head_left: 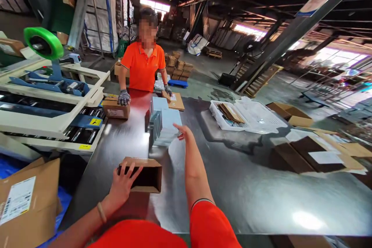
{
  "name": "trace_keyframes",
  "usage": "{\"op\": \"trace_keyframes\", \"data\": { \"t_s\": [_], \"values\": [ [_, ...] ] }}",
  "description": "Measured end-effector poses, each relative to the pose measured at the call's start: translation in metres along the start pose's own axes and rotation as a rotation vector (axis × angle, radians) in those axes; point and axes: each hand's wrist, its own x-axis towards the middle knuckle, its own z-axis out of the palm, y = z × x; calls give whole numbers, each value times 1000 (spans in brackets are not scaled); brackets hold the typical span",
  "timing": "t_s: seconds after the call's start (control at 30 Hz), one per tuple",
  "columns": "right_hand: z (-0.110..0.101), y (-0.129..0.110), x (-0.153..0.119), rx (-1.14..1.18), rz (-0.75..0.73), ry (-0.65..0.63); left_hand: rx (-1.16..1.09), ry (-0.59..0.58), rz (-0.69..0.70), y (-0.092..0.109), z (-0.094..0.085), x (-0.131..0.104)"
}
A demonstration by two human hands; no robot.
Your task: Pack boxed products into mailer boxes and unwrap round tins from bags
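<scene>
From the wearer. Cardboard box (pixel 149 178): one, rectangular, open, eleven o'clock; left hand (pixel 123 184) spread against it, whether its grip grasps cannot be told. Pale-blue boxes (pixel 171 120): several, smooth, stacked, twelve o'clock; right hand (pixel 184 131) touching, grip unclosed. Plastic basket (pixel 217 118): one, white, perforated, one o'clock. Surface (pixel 221 178): glossy metal. Floor (pixel 203 81): grey.
</scene>
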Motion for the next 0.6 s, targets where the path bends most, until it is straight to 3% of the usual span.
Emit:
{"op": "trace_keyframes", "data": {
  "t_s": [0.1,0.23,0.37,0.47,0.6],
  "values": [
    [3,13,-3,47,62,-84,-25,-26,26,-11,-6,13],
    [-2,12,-4,82,108,-102,-124,-147,54,-25,-24,59],
    [-14,12,-23,132,4,-53,-199,-201,121,-41,-25,99],
    [-14,35,-58,148,-270,-26,-491,-13,89,-51,-7,110],
    [2,85,-109,12,-894,-149,-1191,463,-263,-56,20,113]
  ]
}}
